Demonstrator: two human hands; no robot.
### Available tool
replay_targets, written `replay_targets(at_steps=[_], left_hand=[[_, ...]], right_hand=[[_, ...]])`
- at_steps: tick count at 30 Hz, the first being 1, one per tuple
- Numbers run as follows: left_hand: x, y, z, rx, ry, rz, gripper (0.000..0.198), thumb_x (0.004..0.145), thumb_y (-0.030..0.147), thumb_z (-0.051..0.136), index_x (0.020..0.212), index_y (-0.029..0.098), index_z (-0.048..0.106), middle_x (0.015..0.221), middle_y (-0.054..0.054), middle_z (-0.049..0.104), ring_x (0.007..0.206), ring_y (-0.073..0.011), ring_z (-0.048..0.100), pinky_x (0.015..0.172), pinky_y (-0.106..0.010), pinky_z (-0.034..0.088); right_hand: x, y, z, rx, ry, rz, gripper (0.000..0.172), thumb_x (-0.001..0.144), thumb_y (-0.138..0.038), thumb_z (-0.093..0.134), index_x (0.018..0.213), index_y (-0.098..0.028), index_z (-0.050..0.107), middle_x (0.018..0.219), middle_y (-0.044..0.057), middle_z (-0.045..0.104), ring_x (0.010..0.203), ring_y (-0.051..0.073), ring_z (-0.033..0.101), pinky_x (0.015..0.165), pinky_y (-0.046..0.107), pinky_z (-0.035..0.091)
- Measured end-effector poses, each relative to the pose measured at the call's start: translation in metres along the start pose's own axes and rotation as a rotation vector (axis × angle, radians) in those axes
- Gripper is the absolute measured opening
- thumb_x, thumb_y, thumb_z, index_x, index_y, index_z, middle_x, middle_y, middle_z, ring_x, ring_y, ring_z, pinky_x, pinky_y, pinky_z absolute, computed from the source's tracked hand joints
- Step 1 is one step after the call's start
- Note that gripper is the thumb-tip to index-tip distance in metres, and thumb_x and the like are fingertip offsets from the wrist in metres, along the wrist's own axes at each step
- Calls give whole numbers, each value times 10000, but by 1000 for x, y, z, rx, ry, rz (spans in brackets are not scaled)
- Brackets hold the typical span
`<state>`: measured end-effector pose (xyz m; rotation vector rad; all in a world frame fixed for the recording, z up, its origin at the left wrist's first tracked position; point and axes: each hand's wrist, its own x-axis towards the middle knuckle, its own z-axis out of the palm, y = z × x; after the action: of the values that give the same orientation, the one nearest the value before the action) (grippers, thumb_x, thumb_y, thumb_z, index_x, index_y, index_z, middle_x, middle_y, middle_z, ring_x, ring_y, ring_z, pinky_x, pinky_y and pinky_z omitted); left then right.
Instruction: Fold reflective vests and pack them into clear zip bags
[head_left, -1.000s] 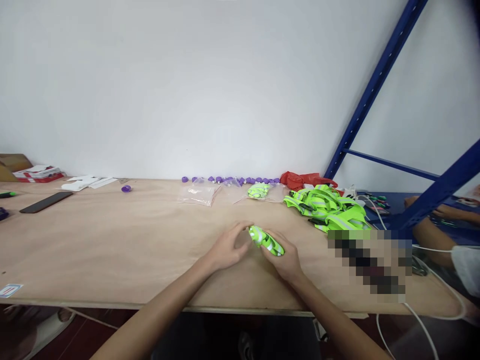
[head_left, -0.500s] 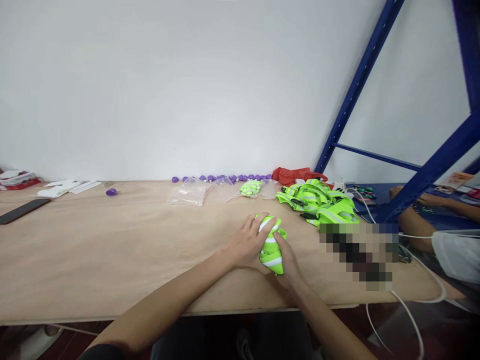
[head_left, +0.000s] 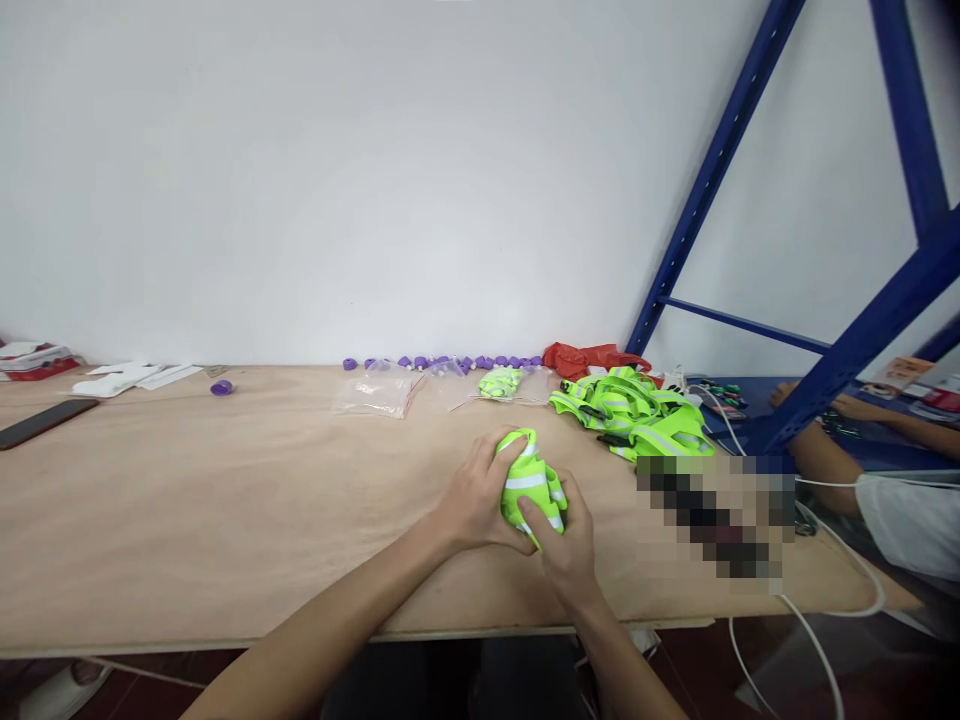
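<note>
A rolled-up neon green strap with silver reflective bands (head_left: pixel 531 482) rests on the plywood table (head_left: pixel 225 480), squeezed between both my hands. My left hand (head_left: pixel 474 500) wraps its left side with fingers curled over the top. From below and to the right, my right hand (head_left: pixel 568 545) grips the bundle. A loose pile of the same green straps (head_left: pixel 637 415) lies further right. At the back sit clear plastic bags (head_left: pixel 379 392), one holding a green strap (head_left: pixel 501 381).
A row of small purple pieces (head_left: pixel 450 361) lines the wall, with one alone (head_left: pixel 220 387) to the left. A black phone (head_left: pixel 41 421) and white papers (head_left: pixel 127 377) lie far left. Blue shelving (head_left: pixel 840 360), white cables and another person's arm (head_left: pixel 825 455) are at right.
The bundle has gone from lying flat to standing upright and compact between my hands. My left hand has closed over it. The view has shifted slightly rightward.
</note>
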<state>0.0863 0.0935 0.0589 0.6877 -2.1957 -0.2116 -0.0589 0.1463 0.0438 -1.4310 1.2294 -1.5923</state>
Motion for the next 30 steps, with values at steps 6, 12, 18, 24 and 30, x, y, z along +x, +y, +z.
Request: replay_targets(at_steps=[6, 12, 18, 24, 30], left_hand=[[9, -3, -13, -9, -26, -89, 1154, 520, 434, 889, 1496, 219, 313, 1500, -180, 373, 1377, -360, 413, 1137, -495, 423], [2, -4, -15, 3, 7, -105, 1083, 593, 342, 873, 1503, 237, 296, 1504, -173, 380, 1387, -338, 418, 1134, -484, 438], [1, 8, -16, 73, 178, -35, 936, 706, 320, 809, 1490, 253, 304, 1466, -171, 397, 1369, -316, 436, 1109, -470, 458], [12, 9, -17, 155, -21, -23, 974, 772, 421, 758, 1554, 259, 200, 1552, -176, 321, 1413, -327, 398, 1118, -468, 455], [35, -25, -26, 2, -218, -7, 963, 808, 645, 629, 1562, 259, 173, 1581, -145, 338, 1373, -296, 479, 1112, -428, 467]], right_hand=[[11, -5, 6, -3, -7, -90, 808, 756, -524, 704, 1412, -134, 436, 1416, 140, 496, 1244, 192, 579, 948, 231, 569], [16, -15, 8, -5, -171, -12, 819, 787, -389, 697, 1513, -171, 387, 1525, 95, 390, 1371, 184, 498, 1105, 268, 511], [28, -30, 13, 64, -136, -30, 640, 835, -352, 636, 1432, -153, 522, 1440, 77, 503, 1301, 172, 565, 1069, 250, 538], [31, -13, 6, 137, -16, 60, 629, 827, -404, 642, 1396, -146, 564, 1400, 81, 542, 1278, 186, 581, 1064, 271, 541], [18, 1, -26, 295, 122, 311, 866, 745, -492, 741, 1490, -161, 447, 1371, 107, 563, 1199, 217, 620, 986, 309, 572]])
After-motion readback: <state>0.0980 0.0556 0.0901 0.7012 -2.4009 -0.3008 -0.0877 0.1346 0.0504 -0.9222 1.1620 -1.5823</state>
